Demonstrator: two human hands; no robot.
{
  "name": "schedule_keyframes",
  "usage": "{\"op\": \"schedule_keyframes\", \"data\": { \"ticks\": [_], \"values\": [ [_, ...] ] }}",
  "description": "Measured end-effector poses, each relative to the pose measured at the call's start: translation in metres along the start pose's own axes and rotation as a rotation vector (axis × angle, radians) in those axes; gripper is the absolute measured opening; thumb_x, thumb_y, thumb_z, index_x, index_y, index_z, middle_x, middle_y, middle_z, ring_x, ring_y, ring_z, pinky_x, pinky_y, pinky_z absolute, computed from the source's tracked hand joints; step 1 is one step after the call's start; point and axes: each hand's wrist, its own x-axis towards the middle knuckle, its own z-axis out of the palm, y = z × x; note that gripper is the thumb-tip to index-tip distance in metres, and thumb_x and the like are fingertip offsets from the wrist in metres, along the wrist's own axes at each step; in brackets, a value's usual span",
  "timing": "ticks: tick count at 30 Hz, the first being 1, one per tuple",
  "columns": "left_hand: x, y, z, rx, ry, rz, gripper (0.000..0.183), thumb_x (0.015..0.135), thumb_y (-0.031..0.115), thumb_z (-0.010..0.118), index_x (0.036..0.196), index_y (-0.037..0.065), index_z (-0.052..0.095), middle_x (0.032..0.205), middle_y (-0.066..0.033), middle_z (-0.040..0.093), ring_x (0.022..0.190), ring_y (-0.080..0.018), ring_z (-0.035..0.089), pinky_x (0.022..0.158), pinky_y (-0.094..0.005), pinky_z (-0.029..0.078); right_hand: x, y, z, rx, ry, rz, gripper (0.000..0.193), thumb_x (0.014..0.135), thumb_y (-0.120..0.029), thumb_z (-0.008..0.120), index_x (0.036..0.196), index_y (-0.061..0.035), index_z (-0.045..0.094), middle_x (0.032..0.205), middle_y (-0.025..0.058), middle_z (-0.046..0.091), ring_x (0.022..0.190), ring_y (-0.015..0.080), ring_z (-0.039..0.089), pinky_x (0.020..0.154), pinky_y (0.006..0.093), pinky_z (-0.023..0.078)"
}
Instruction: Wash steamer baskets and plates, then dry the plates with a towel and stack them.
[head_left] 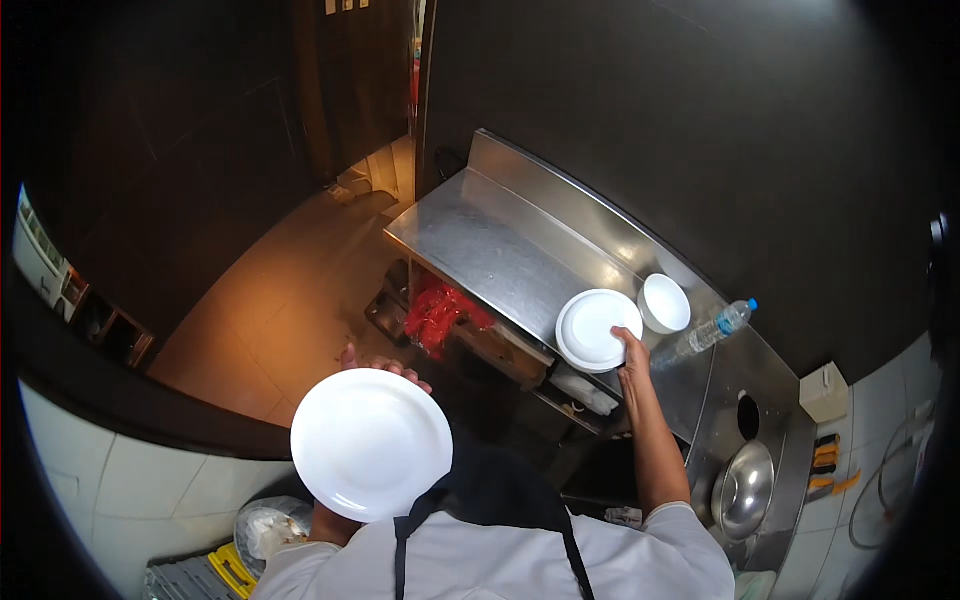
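In my left hand (399, 369) lies a round white plate (372, 445), carried from below; the fingertips show past its far rim, and the plate hides the palm. My right hand (632, 352) is closed on the near right edge of another round white dish (590, 330), its thumb on top and its fingers hidden beneath. That dish is over the front part of the steel counter; a smaller round shape shows within its rim. Just beyond it stands a white bowl (666, 303). A clear plastic bottle (712, 333) with a blue cap lies to the right of my right hand.
The steel counter (480, 235) has a raised back edge along the dark wall. Red plastic bags (440, 310) sit below its front. At the right are a metal bowl (745, 490), several orange-and-black handles (826, 462) and a white box (824, 392). A wooden door (360, 90) stands far left.
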Motion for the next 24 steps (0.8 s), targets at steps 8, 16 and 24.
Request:
{"op": "schedule_keyframes", "data": {
  "ticks": [8,16,24],
  "values": [
    [0.096,0.032,-0.007,-0.065,-0.083,-0.015,0.043,0.107,0.040,0.044,0.143,0.018,0.050,0.113,-0.0161,0.061,0.107,-0.0333,0.060,0.100,-0.0565,0.051,0.092,-0.011,0.111,-0.502,0.024,-0.161,0.056,0.071,-0.020,0.082,0.114,0.0107,0.064,0.101,0.0141,0.070,0.089,0.0251,0.067,0.083,0.0347,0.051],
    [0.161,0.013,-0.012,0.022,-0.216,0.020,0.038,0.107,0.042,0.042,0.130,0.015,0.054,0.108,-0.0146,0.062,0.106,-0.0321,0.060,0.100,-0.0541,0.050,0.157,-0.015,0.095,-1.315,-0.054,-0.642,0.068,0.064,-0.014,0.083,0.124,0.0059,0.059,0.111,0.0272,0.068,0.104,0.0431,0.066,0.091,0.0461,0.051],
    [0.208,-0.022,-0.012,0.021,-0.173,0.065,0.039,0.107,0.045,0.040,0.118,0.012,0.058,0.103,-0.0130,0.063,0.106,-0.0309,0.060,0.100,-0.0516,0.050,0.165,0.055,0.074,-1.381,-0.390,-1.126,0.049,0.068,-0.006,0.073,0.115,0.0061,0.063,0.121,0.0279,0.066,0.116,0.0441,0.062,0.103,0.0471,0.048]
  ]
}}
